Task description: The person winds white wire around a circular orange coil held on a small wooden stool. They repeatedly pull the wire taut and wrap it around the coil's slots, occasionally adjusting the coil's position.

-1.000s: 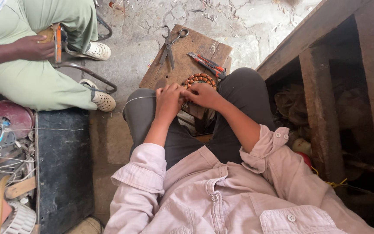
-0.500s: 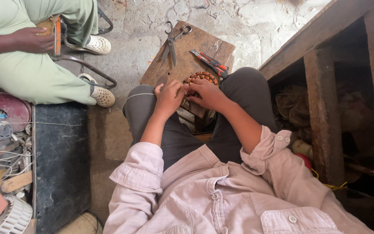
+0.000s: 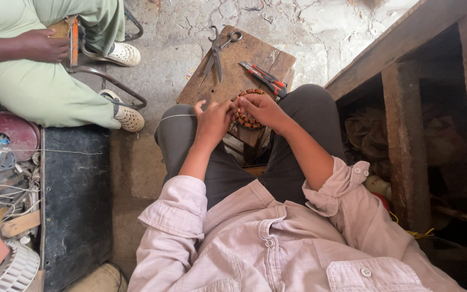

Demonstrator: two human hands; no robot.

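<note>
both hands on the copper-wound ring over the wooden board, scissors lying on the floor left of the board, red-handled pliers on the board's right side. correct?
Not quite. The head view shows the scissors lying on the wooden board itself, near its far edge, not on the floor. The rest holds: the left hand and right hand are both on the copper-wound ring, and the red-handled pliers lie on the board's right side.

Repair workshop: scissors (image 3: 220,47), pliers (image 3: 263,77), scattered motor parts (image 3: 1,157)
</note>
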